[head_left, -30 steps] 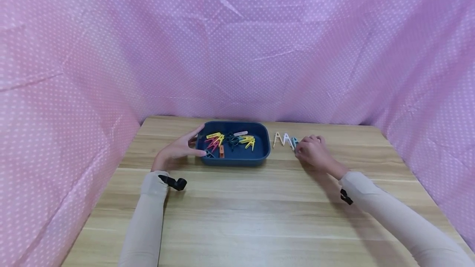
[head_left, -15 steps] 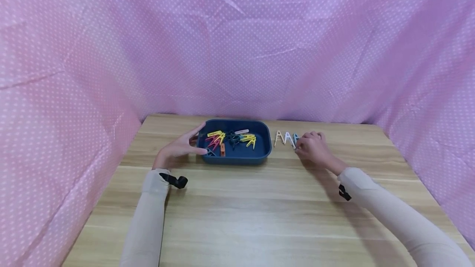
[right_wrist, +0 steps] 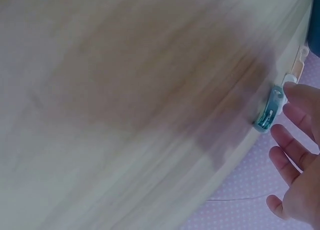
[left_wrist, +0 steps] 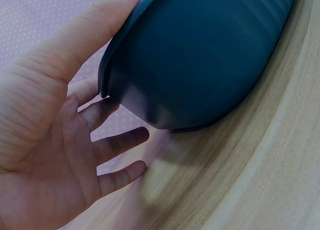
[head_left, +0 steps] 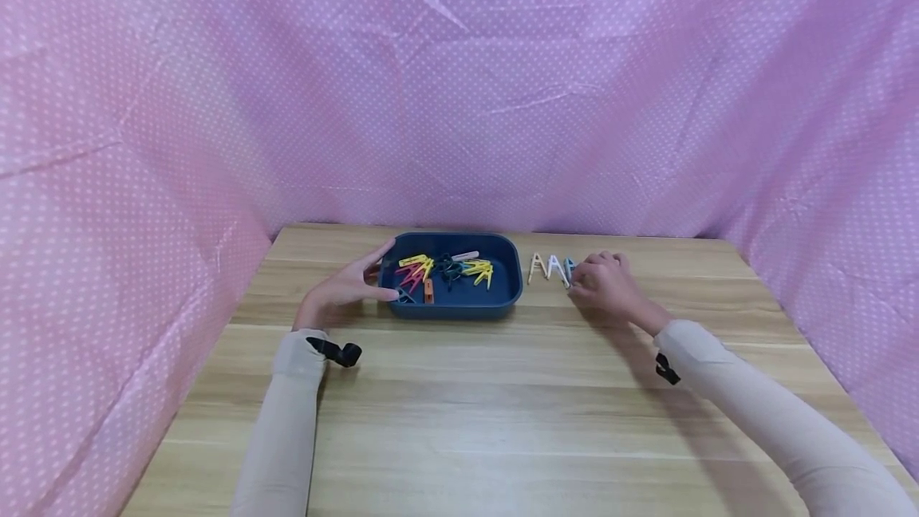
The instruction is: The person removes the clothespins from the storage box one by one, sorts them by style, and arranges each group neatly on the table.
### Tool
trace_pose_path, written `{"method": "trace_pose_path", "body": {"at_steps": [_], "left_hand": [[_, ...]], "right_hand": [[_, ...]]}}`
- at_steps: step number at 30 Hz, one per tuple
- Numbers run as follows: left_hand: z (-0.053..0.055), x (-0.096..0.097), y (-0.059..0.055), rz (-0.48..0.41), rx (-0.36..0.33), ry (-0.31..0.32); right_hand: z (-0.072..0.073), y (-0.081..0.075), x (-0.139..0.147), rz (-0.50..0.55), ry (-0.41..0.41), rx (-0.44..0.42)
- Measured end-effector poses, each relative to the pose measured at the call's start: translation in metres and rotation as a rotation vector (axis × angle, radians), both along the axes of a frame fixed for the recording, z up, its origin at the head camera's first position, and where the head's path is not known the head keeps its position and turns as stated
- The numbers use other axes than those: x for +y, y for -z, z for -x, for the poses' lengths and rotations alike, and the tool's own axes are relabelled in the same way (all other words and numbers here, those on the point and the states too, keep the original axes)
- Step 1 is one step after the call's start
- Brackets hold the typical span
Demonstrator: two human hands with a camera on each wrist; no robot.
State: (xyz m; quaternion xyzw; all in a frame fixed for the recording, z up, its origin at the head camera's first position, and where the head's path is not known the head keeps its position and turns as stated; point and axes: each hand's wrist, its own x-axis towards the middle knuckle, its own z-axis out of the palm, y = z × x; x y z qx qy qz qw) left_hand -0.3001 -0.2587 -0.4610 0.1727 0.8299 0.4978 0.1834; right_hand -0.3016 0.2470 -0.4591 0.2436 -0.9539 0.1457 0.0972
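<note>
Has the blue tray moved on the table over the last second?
No: judged against the wooden tabletop, the blue tray shows no visible shift in any direction.

Reads as a makeshift draped recording booth; what room surrounds it, can't tell. Creased pink polka-dot cloth hangs past both the left hand and right hand, and comes round outboard of each like side walls. Wood-grain tabletop under the grip, far edge meeting the cloth just past the fingers. Black camera on each wrist, behind the grip: capture rig. Household-type props: clothespins in a dark blue tray at the left fingertips.
</note>
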Motion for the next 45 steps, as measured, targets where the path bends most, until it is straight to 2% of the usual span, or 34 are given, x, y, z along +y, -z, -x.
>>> {"method": "trace_pose_path", "body": {"at_steps": [9,13,18,25,32,40,45], "left_hand": [[0.001,0.0,-0.001,-0.005,0.001,0.005],[0.002,0.001,-0.004,-0.018,-0.01,-0.002],[0.003,-0.001,-0.003,-0.025,-0.007,-0.006],[-0.001,-0.003,-0.001,-0.046,-0.018,-0.011],[-0.004,-0.003,-0.001,-0.051,-0.032,-0.013],[-0.004,0.0,-0.002,-0.052,-0.02,0.007],[-0.005,0.001,-0.002,-0.06,-0.026,0.011]], "right_hand": [[0.009,-0.017,-0.011,0.082,-0.028,0.036],[0.016,-0.029,-0.021,0.083,-0.053,0.068],[0.024,-0.045,-0.041,0.068,-0.083,0.06],[0.029,-0.061,-0.078,0.095,-0.176,0.066],[0.028,-0.073,-0.111,0.106,-0.287,0.062],[0.03,-0.073,-0.133,-0.005,-0.356,0.044],[0.029,-0.071,-0.143,-0.043,-0.384,0.002]]}}
